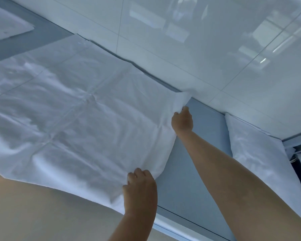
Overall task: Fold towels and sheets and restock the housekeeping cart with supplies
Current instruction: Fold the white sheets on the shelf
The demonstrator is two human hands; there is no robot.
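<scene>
Both hands gripping a creased white cotton sheet point(80, 108) on the grey-blue table point(195, 171).
Left hand point(140, 186) is clutching its near corner, right hand point(182, 120) is pinching the far one; their edge is running six to one o'clock.

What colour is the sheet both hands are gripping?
White, plain with fold creases; the sheet shows clearly in the head view.

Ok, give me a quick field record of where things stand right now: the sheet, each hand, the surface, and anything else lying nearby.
sheet: white, spread nearly flat, creased in a grid, near edge hanging over the table's front
left hand: grips the sheet's near right corner
right hand: pinches the far right corner, lifted slightly
table: blue-grey top, bare to the right of the sheet
other linen: white piece at the table's right end
folded piece: white, far left
wall: glossy white tiles
</scene>
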